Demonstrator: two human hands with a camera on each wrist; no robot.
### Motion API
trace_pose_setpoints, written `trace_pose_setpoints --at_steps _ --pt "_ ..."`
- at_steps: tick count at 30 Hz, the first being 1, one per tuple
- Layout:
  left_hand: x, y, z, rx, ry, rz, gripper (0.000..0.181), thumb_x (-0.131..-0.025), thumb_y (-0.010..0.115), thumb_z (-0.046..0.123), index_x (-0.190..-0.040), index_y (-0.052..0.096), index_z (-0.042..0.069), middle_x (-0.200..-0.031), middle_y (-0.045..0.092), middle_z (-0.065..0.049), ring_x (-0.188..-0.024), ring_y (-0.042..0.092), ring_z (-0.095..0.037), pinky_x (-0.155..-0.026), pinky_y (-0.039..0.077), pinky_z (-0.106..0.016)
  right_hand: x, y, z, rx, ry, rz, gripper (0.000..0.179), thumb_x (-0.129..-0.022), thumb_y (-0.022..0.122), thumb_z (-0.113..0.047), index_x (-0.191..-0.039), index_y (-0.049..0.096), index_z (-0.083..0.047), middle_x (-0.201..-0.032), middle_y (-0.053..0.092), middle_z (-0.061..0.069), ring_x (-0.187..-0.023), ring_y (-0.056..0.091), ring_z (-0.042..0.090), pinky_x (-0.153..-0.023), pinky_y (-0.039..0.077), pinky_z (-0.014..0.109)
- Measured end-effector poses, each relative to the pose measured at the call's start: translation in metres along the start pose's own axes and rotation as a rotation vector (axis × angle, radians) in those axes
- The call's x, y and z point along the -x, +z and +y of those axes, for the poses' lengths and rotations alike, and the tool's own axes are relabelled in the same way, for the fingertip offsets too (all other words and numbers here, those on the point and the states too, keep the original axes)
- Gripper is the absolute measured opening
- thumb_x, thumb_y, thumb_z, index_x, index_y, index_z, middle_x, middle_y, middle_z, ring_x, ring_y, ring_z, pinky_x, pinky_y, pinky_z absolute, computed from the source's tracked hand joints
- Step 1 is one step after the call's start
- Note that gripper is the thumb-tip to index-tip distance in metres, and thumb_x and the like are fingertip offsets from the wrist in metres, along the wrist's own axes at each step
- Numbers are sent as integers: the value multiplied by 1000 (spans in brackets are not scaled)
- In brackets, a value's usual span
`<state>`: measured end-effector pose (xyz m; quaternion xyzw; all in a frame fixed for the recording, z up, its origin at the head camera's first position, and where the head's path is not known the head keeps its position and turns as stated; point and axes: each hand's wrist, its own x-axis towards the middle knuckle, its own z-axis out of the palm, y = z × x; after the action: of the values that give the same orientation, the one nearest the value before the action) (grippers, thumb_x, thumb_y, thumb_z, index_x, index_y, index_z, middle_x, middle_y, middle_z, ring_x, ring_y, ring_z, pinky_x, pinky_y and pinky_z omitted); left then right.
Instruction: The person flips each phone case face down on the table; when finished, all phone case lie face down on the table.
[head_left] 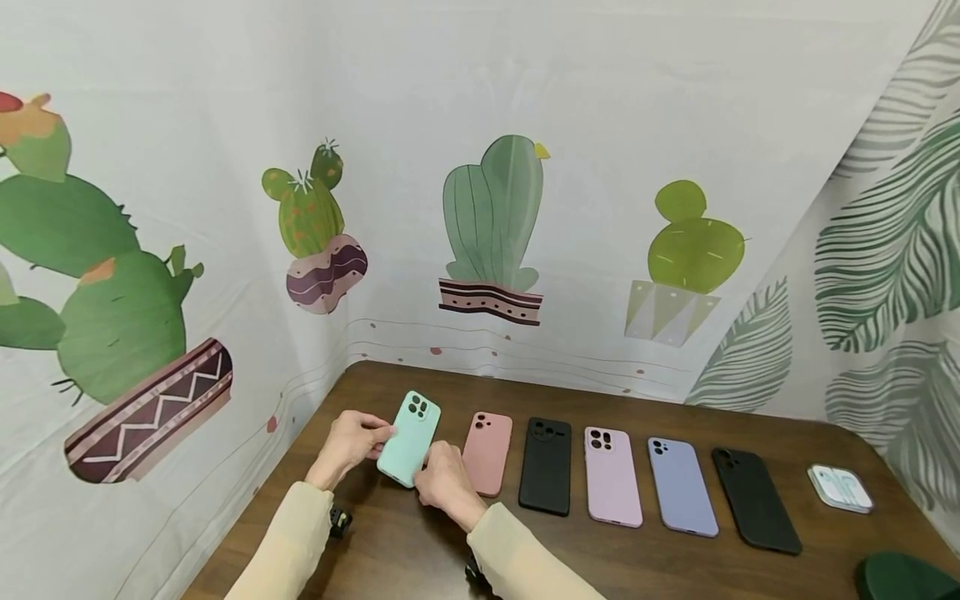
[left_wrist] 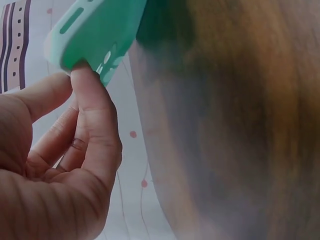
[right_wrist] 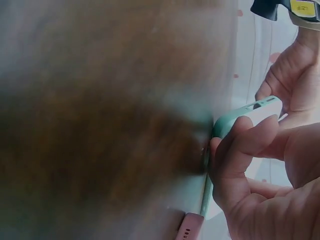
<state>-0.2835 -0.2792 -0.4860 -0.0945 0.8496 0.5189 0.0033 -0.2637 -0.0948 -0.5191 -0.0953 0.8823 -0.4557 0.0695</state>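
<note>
A mint-green phone case is tilted up off the brown table at the left end of a row of phone cases. My left hand pinches its left edge between thumb and fingers. In the left wrist view, the hollow inside of the case shows above the fingertips. My right hand pinches the lower right corner. The right wrist view has the lower edge of the case beside the right thumb and fingers. Just right of that hand lies a pink phone case.
Further right lie a black case, a lilac case, a lavender-blue case and another black case. White earphones in a clear box and a dark green object are at the right. A cactus-print cloth hangs behind the table.
</note>
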Motion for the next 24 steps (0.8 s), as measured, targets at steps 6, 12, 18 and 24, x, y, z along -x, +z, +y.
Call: trace_pose_setpoints --at_steps 6,12,18,24 --pt "-4 1 -9 -14 -6 9 18 -97 80 8 -103 80 -9 -82 78 -11 -66 71 -12 -63 67 -30 2 -4 -1 22 -6 26 36 -81 73 4 -52 58 -12 -42 52 -7 -36 47 10 -38 37 23" --pt "-5 6 -20 -45 -18 19 14 -96 80 6 -100 80 -8 -82 77 -11 -66 71 -13 -62 67 -31 10 -10 -9 30 30 14 43 -83 76 5 -49 54 -11 -40 47 -7 -35 42 8 -39 32 20" --pt "-4 9 -20 -95 -13 14 13 -94 81 5 -97 81 -7 -84 77 -12 -67 70 -14 -62 66 -31 12 -12 -9 34 43 15 46 -84 77 3 -49 52 -13 -40 47 -7 -33 41 6 -38 31 20" --pt "-4 14 -16 -141 9 19 11 -93 82 5 -96 82 -6 -85 78 -11 -67 70 -13 -62 66 -30 12 -14 -6 32 31 29 43 -84 79 1 -50 54 -12 -39 48 -7 -34 41 6 -39 33 21"
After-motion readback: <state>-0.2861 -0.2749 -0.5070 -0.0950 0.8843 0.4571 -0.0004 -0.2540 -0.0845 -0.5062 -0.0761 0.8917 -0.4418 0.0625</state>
